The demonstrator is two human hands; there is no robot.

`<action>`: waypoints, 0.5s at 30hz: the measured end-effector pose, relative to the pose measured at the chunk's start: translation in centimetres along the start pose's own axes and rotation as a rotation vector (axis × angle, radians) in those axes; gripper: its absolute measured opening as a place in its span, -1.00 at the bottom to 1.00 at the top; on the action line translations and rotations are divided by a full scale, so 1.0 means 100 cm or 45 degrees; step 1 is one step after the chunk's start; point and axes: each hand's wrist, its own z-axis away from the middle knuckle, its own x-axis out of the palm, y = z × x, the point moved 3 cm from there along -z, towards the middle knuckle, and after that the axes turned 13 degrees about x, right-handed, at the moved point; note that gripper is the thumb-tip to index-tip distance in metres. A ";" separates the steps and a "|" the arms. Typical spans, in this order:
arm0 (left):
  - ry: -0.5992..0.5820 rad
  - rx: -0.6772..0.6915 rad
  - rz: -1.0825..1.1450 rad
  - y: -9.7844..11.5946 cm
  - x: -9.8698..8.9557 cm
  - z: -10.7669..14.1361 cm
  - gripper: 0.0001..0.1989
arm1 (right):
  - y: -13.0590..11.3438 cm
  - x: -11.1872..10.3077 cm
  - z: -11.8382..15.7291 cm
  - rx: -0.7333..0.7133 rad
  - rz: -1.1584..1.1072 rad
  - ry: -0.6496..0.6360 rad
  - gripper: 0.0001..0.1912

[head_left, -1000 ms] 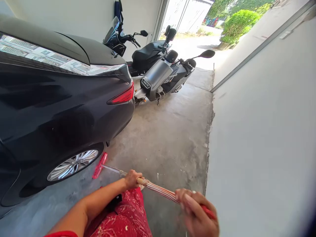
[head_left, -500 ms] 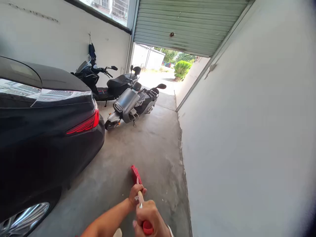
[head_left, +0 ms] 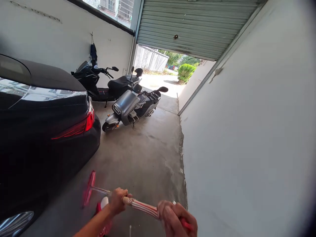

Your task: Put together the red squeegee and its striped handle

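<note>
A long-handled broom (head_left: 144, 208) slants across the bottom of the view, its handle striped red and white near the upper end. My left hand (head_left: 118, 200) is wrapped round the lower part of the handle. Higher up, my right hand (head_left: 175, 218) grips it close to the red end cap (head_left: 186, 224). The pink-red broom head (head_left: 89, 189) is low over the concrete floor beside the car and blurred by motion; I cannot tell whether it touches. A red and white thing (head_left: 104, 201), partly hidden by my left forearm, shows below the handle.
A black car (head_left: 49, 121) stands along the left. Ahead are a grey scooter (head_left: 128, 107) and a black motor scooter (head_left: 118, 82). A white wall (head_left: 237, 131) runs along the right. Beyond, a roller shutter (head_left: 182, 29) is partly raised over the doorway.
The broom head has swung left toward the car. My right hand has moved right and my left hand left, both still on the handle, which now lies more sideways.
</note>
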 end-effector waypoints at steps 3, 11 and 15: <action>0.012 -0.083 -0.063 -0.054 -0.005 -0.010 -0.70 | 0.035 0.018 -0.049 0.124 -0.089 0.026 -0.49; 0.017 -0.188 0.016 -0.122 0.065 -0.168 -0.67 | 0.016 0.047 -0.181 -0.042 0.534 -0.123 -0.52; 0.022 -0.201 0.089 -0.141 0.089 -0.250 -0.70 | 0.022 0.092 -0.245 -0.332 0.938 -0.360 -0.57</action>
